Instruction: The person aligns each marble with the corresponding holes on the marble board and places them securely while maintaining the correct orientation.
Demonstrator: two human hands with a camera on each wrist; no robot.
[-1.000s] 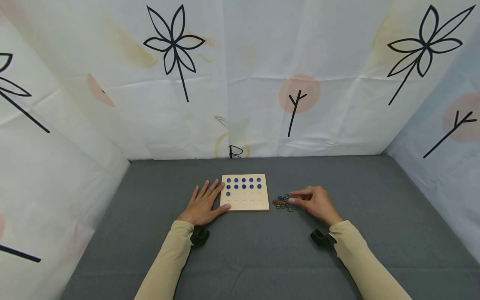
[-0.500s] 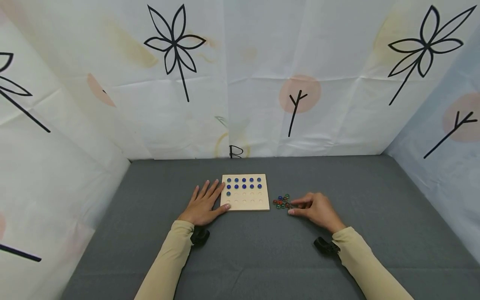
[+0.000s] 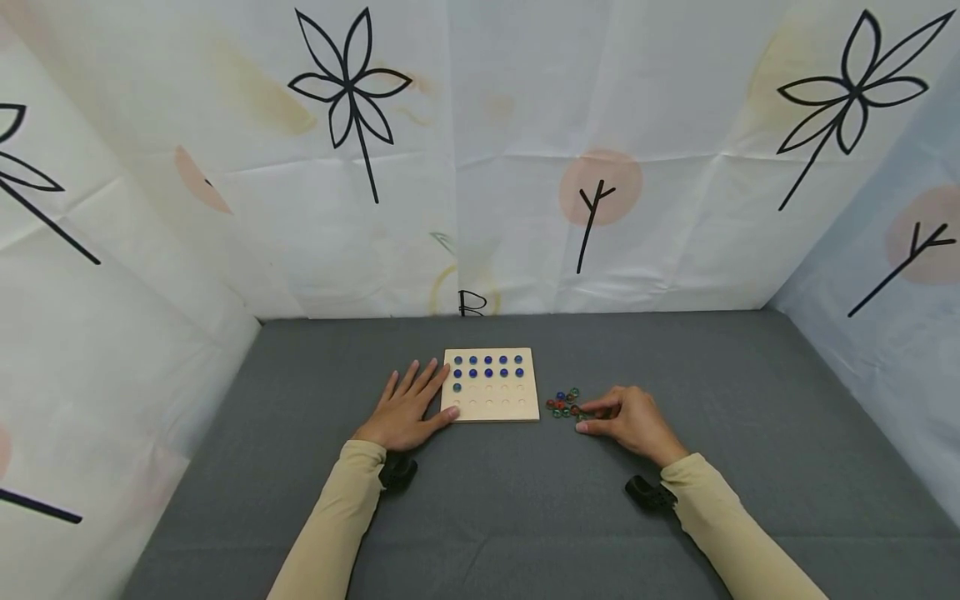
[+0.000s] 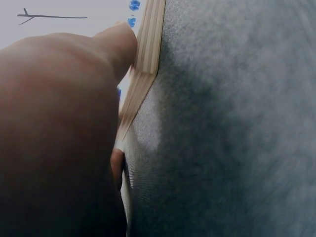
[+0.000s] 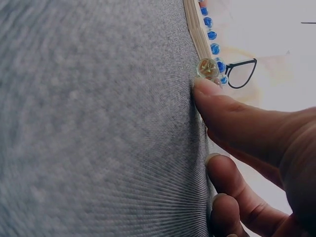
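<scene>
My left hand [image 3: 405, 417] lies spread at the left side of a pale wooden board [image 3: 495, 412], its thumb on the near left corner and its forefinger at the left edge. Blue marbles [image 3: 488, 373] fill the board's two far rows, and one bluish marble [image 3: 457, 387] sits at the left of the third row. Right of the board lies a small cluster of red, green and blue marbles [image 3: 560, 404]. My right hand [image 3: 633, 421] is at the cluster's right edge, thumb and forefinger apart. A clear greenish-orange marble [image 5: 207, 68] shows just beyond the thumb tip in the right wrist view.
A grey cloth [image 3: 495, 517] covers the table. Pale patterned fabric walls [image 3: 510, 100] stand at the back and both sides. Each wrist wears a black camera mount, such as the right mount [image 3: 649, 493]. The board's remaining hollows [image 3: 490, 402] are shallow and round.
My right hand has shifted toward me along the marble cluster's right edge, then stayed nearly still. The left hand, the board and the marbles on it keep their places.
</scene>
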